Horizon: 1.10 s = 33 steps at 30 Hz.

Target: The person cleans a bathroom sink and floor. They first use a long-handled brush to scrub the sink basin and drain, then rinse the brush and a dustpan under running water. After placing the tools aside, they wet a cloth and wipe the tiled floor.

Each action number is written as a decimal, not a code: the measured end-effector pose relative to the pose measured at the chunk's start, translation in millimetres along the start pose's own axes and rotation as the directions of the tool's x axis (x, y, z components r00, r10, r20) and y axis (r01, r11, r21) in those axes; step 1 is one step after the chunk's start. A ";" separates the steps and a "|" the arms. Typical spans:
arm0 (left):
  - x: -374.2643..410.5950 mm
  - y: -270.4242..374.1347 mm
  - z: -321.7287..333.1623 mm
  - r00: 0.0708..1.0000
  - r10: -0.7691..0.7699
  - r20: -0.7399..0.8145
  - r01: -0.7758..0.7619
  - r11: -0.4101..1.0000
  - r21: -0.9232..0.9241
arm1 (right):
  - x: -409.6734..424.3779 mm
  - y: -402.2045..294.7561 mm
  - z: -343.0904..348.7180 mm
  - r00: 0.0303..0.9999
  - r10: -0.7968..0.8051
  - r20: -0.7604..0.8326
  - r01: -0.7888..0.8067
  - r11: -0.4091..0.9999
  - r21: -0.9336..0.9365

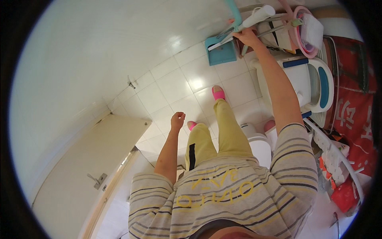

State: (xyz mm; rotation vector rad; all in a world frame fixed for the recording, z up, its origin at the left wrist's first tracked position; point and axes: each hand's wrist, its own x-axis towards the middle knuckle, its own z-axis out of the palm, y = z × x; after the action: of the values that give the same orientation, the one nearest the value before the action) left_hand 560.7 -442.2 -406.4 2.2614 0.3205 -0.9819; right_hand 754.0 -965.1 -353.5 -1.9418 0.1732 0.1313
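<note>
My right hand (247, 38) reaches into a cluster of long-handled cleaning tools by the wall. Its fingers lie against a white pole (256, 18) and a teal handle (235, 13); whether they close around either is hidden. Below the fingers a blue dustpan (221, 55) rests on the floor tiles. My left hand (178, 120) hangs in front of my left leg, its fingers loosely curled and nothing seen in them.
A white toilet chair with blue armrests (294, 76) stands on the right, beside pink basins (298, 33) and a red cloth (355, 104). Close to my right leg is a white lidded bin (260, 149). A door (89, 158) stands ajar on the left. A metal tap (130, 83) projects from the wall.
</note>
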 end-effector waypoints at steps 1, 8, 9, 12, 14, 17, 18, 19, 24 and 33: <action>-6.0 -11.2 -1.0 1.000 -0.017 -0.012 0.017 1.000 -0.010 | -1.4 -1.6 1.5 0.999 0.046 -0.002 -0.046 0.998 -0.052; -39.8 -13.0 -4.3 0.997 -0.018 -0.076 0.001 0.976 -0.219 | -37.0 25.1 53.6 0.893 0.013 -0.451 -0.098 0.981 -0.166; -48.3 -15.8 -3.7 0.996 -0.009 -0.089 -0.012 0.971 -0.240 | -51.9 26.4 67.9 0.901 0.019 -0.433 -0.029 0.999 -0.018; -62.2 -29.6 -8.5 0.986 0.018 -0.165 -0.067 0.952 -0.298 | -130.1 57.2 117.8 0.938 0.169 -0.303 -0.245 0.941 -0.234; -77.6 -33.0 -18.0 0.969 0.067 -0.240 -0.139 0.946 -0.295 | -191.7 87.8 160.3 0.955 0.235 -0.180 -0.295 0.780 -0.551; -124.2 -49.7 -48.1 0.960 -0.039 -0.278 -0.072 0.923 -0.379 | -240.0 115.4 229.6 0.940 0.292 0.173 -0.195 0.882 -0.430; -138.3 -67.2 -55.1 0.946 -0.048 -0.319 -0.080 0.923 -0.376 | -245.5 112.9 256.9 0.878 0.421 0.228 -0.309 0.862 -0.402; -153.9 -93.2 -52.6 0.930 -0.076 -0.360 -0.077 0.918 -0.390 | -248.8 69.9 283.3 0.821 0.474 0.319 -0.360 0.863 -0.355; -249.0 -216.3 -60.3 0.796 -0.272 -0.540 -0.006 0.889 -0.457 | -244.2 -34.6 398.2 0.690 0.322 0.649 -0.112 0.933 -0.343; -480.8 -377.3 -33.7 0.078 -0.712 -0.698 -0.036 0.698 -0.716 | -301.8 -240.1 646.2 0.335 0.193 0.922 0.171 0.950 -0.261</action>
State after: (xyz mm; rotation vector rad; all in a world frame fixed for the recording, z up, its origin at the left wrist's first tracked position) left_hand 77.6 -117.9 -216.4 1.8257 1.6250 0.6558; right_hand 495.2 -259.2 -319.2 -1.8455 -0.6872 1.3787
